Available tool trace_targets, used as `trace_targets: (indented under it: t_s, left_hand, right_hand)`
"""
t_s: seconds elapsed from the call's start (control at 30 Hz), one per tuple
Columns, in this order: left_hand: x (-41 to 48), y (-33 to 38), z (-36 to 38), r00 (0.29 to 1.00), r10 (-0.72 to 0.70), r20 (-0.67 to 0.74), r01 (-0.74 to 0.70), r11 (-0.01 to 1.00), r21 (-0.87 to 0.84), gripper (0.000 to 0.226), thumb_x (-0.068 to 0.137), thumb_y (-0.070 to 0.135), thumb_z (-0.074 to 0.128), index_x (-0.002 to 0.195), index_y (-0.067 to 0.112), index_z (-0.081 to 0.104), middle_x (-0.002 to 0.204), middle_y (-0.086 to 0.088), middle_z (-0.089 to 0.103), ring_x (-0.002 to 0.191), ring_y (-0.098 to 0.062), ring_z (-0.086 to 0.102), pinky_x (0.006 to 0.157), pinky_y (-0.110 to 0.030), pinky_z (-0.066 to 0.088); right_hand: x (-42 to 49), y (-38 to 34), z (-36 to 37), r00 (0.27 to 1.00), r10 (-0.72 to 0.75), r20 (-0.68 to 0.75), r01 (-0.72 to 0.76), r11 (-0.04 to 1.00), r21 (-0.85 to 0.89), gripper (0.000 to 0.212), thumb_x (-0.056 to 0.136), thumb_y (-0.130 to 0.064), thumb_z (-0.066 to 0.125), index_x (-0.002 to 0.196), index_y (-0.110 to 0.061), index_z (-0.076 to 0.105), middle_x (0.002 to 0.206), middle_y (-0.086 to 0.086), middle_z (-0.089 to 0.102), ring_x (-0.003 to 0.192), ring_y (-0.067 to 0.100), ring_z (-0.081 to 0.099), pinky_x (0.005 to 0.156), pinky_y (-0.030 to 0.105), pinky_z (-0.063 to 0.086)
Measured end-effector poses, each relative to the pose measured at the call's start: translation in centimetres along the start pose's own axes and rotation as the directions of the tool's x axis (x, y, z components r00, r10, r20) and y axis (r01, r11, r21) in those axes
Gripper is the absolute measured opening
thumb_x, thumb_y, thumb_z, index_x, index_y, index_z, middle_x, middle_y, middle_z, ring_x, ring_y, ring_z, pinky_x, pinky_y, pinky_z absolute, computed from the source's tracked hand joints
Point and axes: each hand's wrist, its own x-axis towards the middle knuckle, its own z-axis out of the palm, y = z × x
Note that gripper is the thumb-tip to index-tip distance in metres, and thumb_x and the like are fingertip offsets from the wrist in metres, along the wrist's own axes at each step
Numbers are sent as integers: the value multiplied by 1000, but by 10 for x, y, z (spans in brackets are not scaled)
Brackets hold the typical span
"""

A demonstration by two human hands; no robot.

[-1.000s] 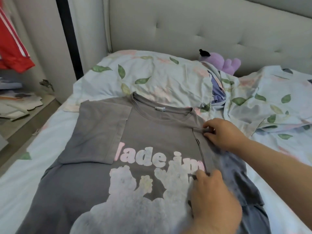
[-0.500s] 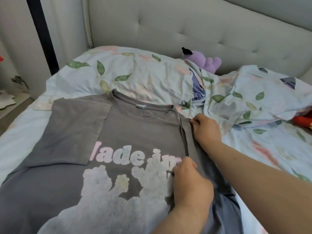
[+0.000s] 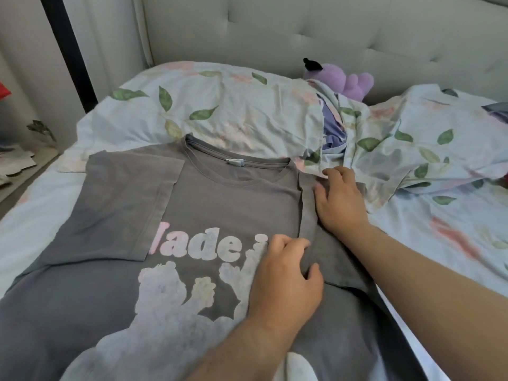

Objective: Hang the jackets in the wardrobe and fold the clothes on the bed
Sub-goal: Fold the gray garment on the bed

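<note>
Bed [image 3: 445, 259] has a pale blue sheet, leaf-print pillows [image 3: 220, 105] and a tufted beige headboard [image 3: 275, 31], with a purple plush [image 3: 354, 81] tucked against it. The grey T-shirt [image 3: 220, 204] lies flat on the bed, front up, collar toward the headboard and its length running back to the camera. The pink print reads "lade i" and the rest is covered. The collar tag [image 3: 235, 161] is too small to read. The right hand [image 3: 341, 204] is spread flat on the sleeve, and the left hand [image 3: 286, 281] pinches that sleeve's fold.
</note>
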Motion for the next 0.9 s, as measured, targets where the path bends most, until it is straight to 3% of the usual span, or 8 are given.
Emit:
trace_targets:
  t_s: [0.13,0.23,0.33,0.47,0.63,0.73,0.83,0.9]
  left_hand:
    - [-3,-8,9,990,105,-92,-106,994,-14,28,81,15,63,109,15,68,109,5,54,97,-16,58,83,-32,51]
    - [-2,-10,12,995,57,-84,-58,998,-17,26,81,17,55,104,15,68,107,6,54,94,-15,57,82,-32,51]
    - [-3,-6,13,1000,13,-18,-13,1000,16,27,80,17,50,101,14,66,106,3,54,95,-19,56,84,-36,50]
    - [4,10,8,980,-107,168,103,994,30,29,90,12,52,117,11,63,123,-5,53,111,-24,54,99,-32,43]
    - [-75,-5,-70,919,-77,387,57,996,62,29,92,18,46,118,14,57,127,8,45,117,-15,49,99,-18,35]
    - [-139,-39,-133,909,-90,407,41,991,129,22,91,26,45,111,22,54,135,11,41,130,-11,42,104,-20,34]
    - [-189,-75,-198,913,-218,344,112,947,301,52,95,43,47,144,24,45,158,18,17,145,-6,25,114,-17,25]
    - [-203,-85,-244,935,-273,227,206,937,282,72,101,55,33,142,-2,48,153,-18,31,146,-19,23,112,-12,12]
  right_hand:
    - [-87,12,-43,930,-111,350,143,988,-66,55,99,-44,52,147,-18,47,158,7,32,145,23,30,116,31,22]
    - [-175,25,-66,912,-56,406,157,962,-221,74,91,-67,28,157,-32,23,165,-4,13,153,13,14,121,27,8]
    - [-210,32,-68,972,-44,231,98,969,-228,63,93,-51,37,148,-22,47,156,4,38,140,22,42,114,34,24]
    - [-196,46,-71,953,76,294,-4,971,-238,57,101,-36,46,154,-22,33,162,0,25,149,18,30,120,35,22]
    - [-197,30,-72,955,180,238,-167,983,-74,49,98,-9,49,147,-7,47,149,16,49,134,35,50,112,45,39]
    - [-198,16,-79,927,287,243,-301,953,25,56,91,6,46,145,-10,50,142,15,56,126,37,55,106,43,42]
    - [-202,9,-93,876,354,326,-378,926,9,66,87,7,45,151,-11,42,155,12,42,140,32,41,117,39,30]
    - [-211,4,-107,824,421,378,-418,903,-95,67,85,3,46,151,-9,39,157,11,37,143,30,36,118,36,28]
